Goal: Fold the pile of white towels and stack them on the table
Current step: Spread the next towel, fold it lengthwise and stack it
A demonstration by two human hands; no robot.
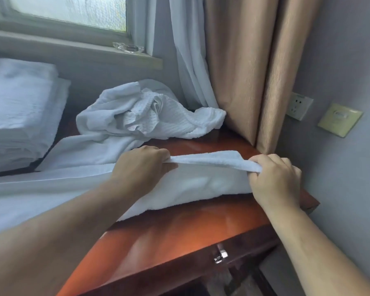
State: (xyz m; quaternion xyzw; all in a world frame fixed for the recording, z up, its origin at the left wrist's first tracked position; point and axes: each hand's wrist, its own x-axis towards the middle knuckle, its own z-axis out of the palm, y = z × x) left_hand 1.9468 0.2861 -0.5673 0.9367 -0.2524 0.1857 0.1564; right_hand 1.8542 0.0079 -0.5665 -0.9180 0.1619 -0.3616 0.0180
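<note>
Towel: white terry, flat | both hands pinch folded edge | glossy wooden table

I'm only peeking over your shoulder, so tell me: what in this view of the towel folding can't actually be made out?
- Fingertips of the left hand and right hand: curled into the towel, head view.
- The towel's left end: behind the left forearm.
- How many towels are in the crumpled pile: folds hide each other.
- The folded stack: cut off by the left edge.
- The drawer handle: blurred.
</note>
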